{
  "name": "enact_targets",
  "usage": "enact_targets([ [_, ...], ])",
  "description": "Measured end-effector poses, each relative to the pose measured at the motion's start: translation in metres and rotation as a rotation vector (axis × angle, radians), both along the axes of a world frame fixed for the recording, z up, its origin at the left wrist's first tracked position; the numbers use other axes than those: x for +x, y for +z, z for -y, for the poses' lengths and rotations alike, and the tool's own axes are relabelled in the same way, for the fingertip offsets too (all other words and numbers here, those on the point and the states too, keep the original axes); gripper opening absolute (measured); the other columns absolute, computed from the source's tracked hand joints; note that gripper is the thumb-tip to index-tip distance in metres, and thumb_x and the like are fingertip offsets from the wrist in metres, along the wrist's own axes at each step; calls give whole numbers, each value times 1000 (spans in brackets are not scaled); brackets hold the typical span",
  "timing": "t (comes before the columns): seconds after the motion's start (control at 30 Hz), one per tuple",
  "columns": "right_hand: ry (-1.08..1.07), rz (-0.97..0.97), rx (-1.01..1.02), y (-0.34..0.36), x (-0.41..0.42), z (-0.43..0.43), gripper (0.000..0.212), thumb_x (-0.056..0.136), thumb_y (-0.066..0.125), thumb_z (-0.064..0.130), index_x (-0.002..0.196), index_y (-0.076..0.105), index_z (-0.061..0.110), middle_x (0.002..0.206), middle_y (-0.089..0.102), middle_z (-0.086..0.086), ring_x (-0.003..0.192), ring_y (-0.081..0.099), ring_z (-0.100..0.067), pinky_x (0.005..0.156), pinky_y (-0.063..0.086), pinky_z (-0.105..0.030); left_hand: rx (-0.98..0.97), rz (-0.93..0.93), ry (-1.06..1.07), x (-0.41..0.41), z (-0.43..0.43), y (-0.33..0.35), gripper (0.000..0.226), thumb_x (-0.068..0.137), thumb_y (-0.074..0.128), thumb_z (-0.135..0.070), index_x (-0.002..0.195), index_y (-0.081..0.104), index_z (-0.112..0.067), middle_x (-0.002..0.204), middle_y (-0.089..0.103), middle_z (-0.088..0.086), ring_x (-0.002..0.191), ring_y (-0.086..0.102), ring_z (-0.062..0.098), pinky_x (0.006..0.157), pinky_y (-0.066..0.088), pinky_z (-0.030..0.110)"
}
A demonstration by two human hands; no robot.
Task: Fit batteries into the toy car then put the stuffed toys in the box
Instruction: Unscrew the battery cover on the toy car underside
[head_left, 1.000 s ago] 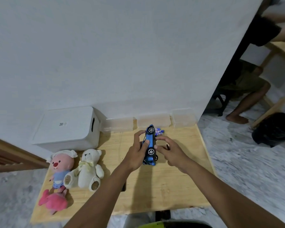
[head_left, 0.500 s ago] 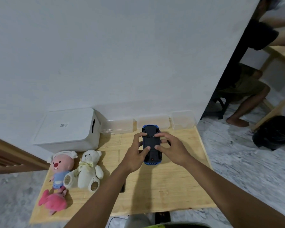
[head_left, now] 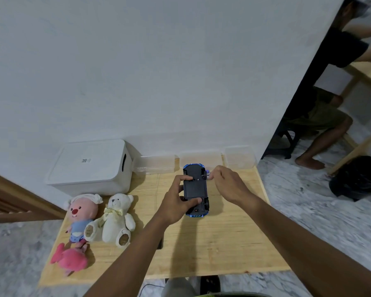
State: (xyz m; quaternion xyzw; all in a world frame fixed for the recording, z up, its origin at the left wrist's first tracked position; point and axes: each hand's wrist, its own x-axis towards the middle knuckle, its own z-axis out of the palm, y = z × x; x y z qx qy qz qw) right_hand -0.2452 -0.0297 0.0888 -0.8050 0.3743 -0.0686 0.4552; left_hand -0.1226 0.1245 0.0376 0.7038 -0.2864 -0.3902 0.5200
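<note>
The blue toy car point(head_left: 195, 187) lies upside down on the wooden table point(head_left: 212, 243), its black underside facing up. My left hand point(head_left: 177, 200) grips it from the left, thumb across the underside near the rear. My right hand point(head_left: 225, 181) has its curled fingers on the batteries point(head_left: 208, 175) beside the car's far right wheel; they are mostly hidden. At the table's left lie a pink-faced stuffed toy point(head_left: 79, 215), a white teddy bear point(head_left: 114, 219) and a pink plush point(head_left: 70, 260). The white lidded box point(head_left: 90, 166) stands behind them, closed.
Three clear plastic containers point(head_left: 198, 161) line the wall behind the car. A person sits on a stool point(head_left: 321, 125) to the right, past the wall's edge, beside a wooden frame and a black bag point(head_left: 360, 179) on the marble floor.
The car turned from its side onto its roof. My right hand left the car and moved right to the batteries. My left hand keeps its grip.
</note>
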Motion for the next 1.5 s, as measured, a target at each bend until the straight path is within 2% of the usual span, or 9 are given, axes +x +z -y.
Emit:
enact_targets([
  [0.1, 35, 88, 147, 6, 4, 3, 28, 104, 41, 16, 109, 68, 18, 86, 63, 10, 74, 60, -9, 69, 48, -22, 9, 4, 1, -1, -2, -1, 60, 82, 85, -8, 124, 49, -34, 121, 66, 4, 97, 72, 30, 81, 64, 43],
  [0.17, 14, 204, 169, 6, 5, 4, 22, 100, 52, 16, 107, 71, 24, 96, 74, 7, 85, 71, -10, 79, 52, -22, 15, 9, 4, -1, -3, -1, 60, 81, 85, -8, 122, 49, -34, 122, 66, 5, 94, 72, 24, 79, 65, 39],
  [0.23, -20, 310, 138, 6, 3, 3, 12, 96, 64, 19, 100, 73, 25, 96, 78, 8, 93, 72, -5, 81, 53, -17, 25, 17, 11, -1, -4, -2, 60, 81, 86, -9, 121, 48, -35, 122, 65, 5, 94, 72, 26, 77, 65, 38],
  [0.37, -81, 474, 86, 4, 1, -7, 6, 93, 70, 15, 95, 75, 16, 94, 77, 6, 92, 73, -9, 79, 61, -30, 39, 57, 11, -2, -5, -2, 62, 80, 87, -12, 121, 47, -34, 121, 64, 5, 92, 72, 26, 74, 64, 34],
  [0.47, -50, 446, -5, -1, 2, -12, 7, 94, 69, 19, 94, 76, 21, 93, 77, 12, 92, 72, -5, 85, 59, -34, 42, 81, 5, -3, -6, -2, 63, 79, 88, -14, 121, 46, -34, 120, 65, 4, 89, 72, 22, 73, 64, 33],
  [0.67, -49, 409, -24, -4, 0, -16, 9, 94, 68, 19, 95, 76, 24, 94, 77, 14, 94, 71, 0, 89, 58, -38, 29, 100, -7, -6, -7, 1, 63, 79, 88, -13, 122, 46, -32, 119, 65, 6, 92, 72, 22, 73, 63, 31],
  [1.07, -36, 440, -50, -6, -3, -20, 9, 94, 68, 17, 96, 75, 21, 91, 76, 13, 91, 71, -1, 84, 59, -33, 22, 95, -19, -11, -8, 1, 62, 79, 88, -13, 122, 48, -33, 116, 65, 6, 88, 72, 24, 75, 65, 39],
  [1.27, -32, 432, -60, -9, -5, -18, 9, 94, 68, 17, 96, 76, 21, 92, 77, 12, 91, 71, -1, 84, 59, -28, 15, 73, -9, -12, -8, 0, 62, 80, 87, -11, 125, 50, -29, 115, 66, 6, 88, 70, 18, 77, 65, 37],
  [1.5, -66, 475, -47, -8, -2, -16, 8, 93, 70, 17, 94, 76, 22, 94, 76, 14, 93, 72, -5, 86, 59, -31, 12, 53, 4, -10, -6, 1, 62, 79, 88, -11, 124, 50, -31, 117, 67, 7, 97, 71, 26, 81, 64, 45],
])
